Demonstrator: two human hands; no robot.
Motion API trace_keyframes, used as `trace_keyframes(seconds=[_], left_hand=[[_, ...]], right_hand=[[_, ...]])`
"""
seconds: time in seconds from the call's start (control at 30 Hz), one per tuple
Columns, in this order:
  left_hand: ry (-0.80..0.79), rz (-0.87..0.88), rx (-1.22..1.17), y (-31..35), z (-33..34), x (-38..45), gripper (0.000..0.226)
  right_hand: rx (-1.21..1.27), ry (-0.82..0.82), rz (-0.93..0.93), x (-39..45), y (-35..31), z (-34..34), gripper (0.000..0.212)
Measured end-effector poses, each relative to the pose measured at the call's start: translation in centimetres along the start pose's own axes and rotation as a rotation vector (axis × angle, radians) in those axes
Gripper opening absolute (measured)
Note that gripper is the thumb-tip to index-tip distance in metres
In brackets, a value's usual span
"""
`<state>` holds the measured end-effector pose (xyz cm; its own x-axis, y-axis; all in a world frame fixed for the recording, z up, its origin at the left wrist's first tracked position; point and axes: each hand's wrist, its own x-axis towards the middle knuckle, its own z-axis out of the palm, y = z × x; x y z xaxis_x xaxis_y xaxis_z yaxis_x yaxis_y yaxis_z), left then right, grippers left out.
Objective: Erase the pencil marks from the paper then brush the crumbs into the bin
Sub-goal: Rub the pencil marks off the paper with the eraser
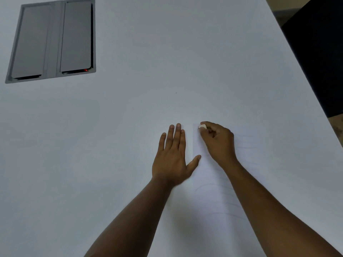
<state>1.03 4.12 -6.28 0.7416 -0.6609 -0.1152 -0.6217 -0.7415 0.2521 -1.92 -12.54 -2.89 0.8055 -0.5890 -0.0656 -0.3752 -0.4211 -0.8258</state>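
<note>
A white sheet of paper (213, 191) lies flat on the white desk (130, 117), in the near right part of the view; its left edge runs as a faint straight line from near to far, just right of the left hand's fingers, so the visible long axis of the sheet lies near-to-far. The other edges are hard to tell apart from the desk surface. Faint pencil marks (245, 143) show on the sheet as short, roughly left-to-right strokes to the right of the right hand, with more curved faint strokes nearer, between the two forearms. The left hand (173, 156) lies palm down with fingers straight and close together, pointing far, the thumb spread out to the right; it presses flat at the left edge of the paper, the thumb tip resting on the sheet. The right hand (218, 140) is curled, knuckles up, and pinches a small white eraser (202, 126) between thumb and fingertips. The eraser sticks out at the far left end of the hand, its exposed end pointing left and slightly far, and sits at the paper near the sheet's far left corner; contact with the sheet cannot be confirmed. The two hands are near each other but apart. At the far left a grey rectangular hatch (52, 39) with two flap panels is set into the desk, well apart from the paper. A dark object (319, 43) stands beyond the desk's right edge.
</note>
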Motion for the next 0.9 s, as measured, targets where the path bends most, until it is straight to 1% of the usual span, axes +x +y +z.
trace_keyframes(seconds=[0.1,0.2,0.3,0.37,0.4,0.43,0.5,0.53,0.57,0.63,0.67,0.73,0.77,0.8,0.83,0.9], left_hand=[[0.020,0.010,-0.014,0.0,0.1,-0.1,0.087],[0.022,0.018,-0.049,-0.2,0.0,-0.3,0.086],[0.042,-0.022,-0.057,0.6,-0.1,-0.8,0.087],[0.034,-0.084,-0.041,2.3,0.2,-1.7,0.087],[0.030,-0.122,-0.033,3.1,0.5,-2.2,0.088],[0.029,-0.165,-0.031,3.7,0.8,-2.7,0.089],[0.027,-0.223,-0.023,4.1,1.2,-3.4,0.090],[0.029,-0.227,-0.014,4.0,1.3,-3.6,0.091],[0.033,-0.217,-0.006,3.9,1.4,-3.6,0.091],[0.034,-0.190,0.010,3.8,1.3,-3.7,0.091],[0.032,-0.181,0.014,3.8,1.3,-3.7,0.092],[0.030,-0.175,0.002,3.9,1.3,-3.7,0.092],[0.028,-0.176,-0.001,3.9,1.3,-3.8,0.092],[0.025,-0.179,0.000,3.9,1.2,-3.8,0.092],[0.015,-0.185,0.001,3.9,1.2,-3.8,0.092],[-0.009,-0.196,-0.001,3.9,1.1,-3.7,0.094]], right_hand=[[0.322,0.097,0.245,-0.5,0.1,0.4,0.017],[0.586,0.207,0.388,-0.6,-0.9,0.6,0.017],[0.655,0.250,0.422,-0.6,-1.7,0.9,0.013],[0.630,0.207,0.441,-0.6,-1.8,0.7,0.013],[0.559,0.166,0.416,-0.8,-1.6,0.6,0.013],[0.426,0.117,0.349,-1.1,-1.3,0.3,0.014],[0.079,0.013,0.063,-2.2,-0.9,-0.2,0.015],[-0.050,-0.051,-0.094,-2.6,-0.5,-0.4,0.014],[-0.135,-0.129,-0.214,-2.8,-0.1,-0.6,0.014],[-0.246,-0.295,-0.345,-3.3,0.6,-0.9,0.017],[-0.276,-0.349,-0.407,-3.3,0.8,-0.9,0.018],[-0.350,-0.389,-0.562,-2.9,0.9,-0.9,0.017],[-0.406,-0.414,-0.617,-2.4,0.8,-0.9,0.018],[-0.467,-0.432,-0.615,-1.4,0.6,-0.9,0.020],[-0.524,-0.413,-0.577,-0.1,0.5,-1.0,0.023],[-0.583,-0.281,-0.542,2.6,0.6,-1.4,0.028]])
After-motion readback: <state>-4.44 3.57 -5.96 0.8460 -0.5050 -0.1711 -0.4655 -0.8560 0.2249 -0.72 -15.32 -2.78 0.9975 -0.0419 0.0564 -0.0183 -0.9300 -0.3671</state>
